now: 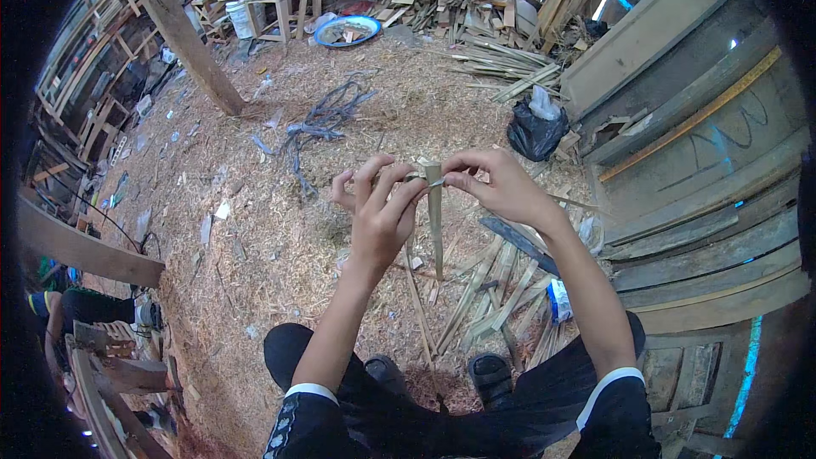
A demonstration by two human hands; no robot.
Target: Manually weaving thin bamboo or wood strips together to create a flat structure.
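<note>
Both my hands are raised in the middle of the view, above the littered ground. A flat, greenish-tan strip (pixel 435 225), which looks like bamboo or thin wood, hangs down between them and narrows toward its lower end. My left hand (pixel 382 204) pinches near the strip's upper part with thumb and forefinger, its other fingers raised and apart. My right hand (pixel 497 183) pinches at the same place from the other side, with a small pale sliver at its fingertips. I cannot tell whether that sliver is part of the strip.
Loose slats (pixel 501 289) lie by my feet, with a dark board (pixel 520 244) across them. A black plastic bag (pixel 538 132) sits at right, near stacked planks (pixel 680 229). Tangled grey strapping (pixel 327 115) lies ahead. A post (pixel 183 30) stands at left; scrap wood (pixel 459 0) is piled behind.
</note>
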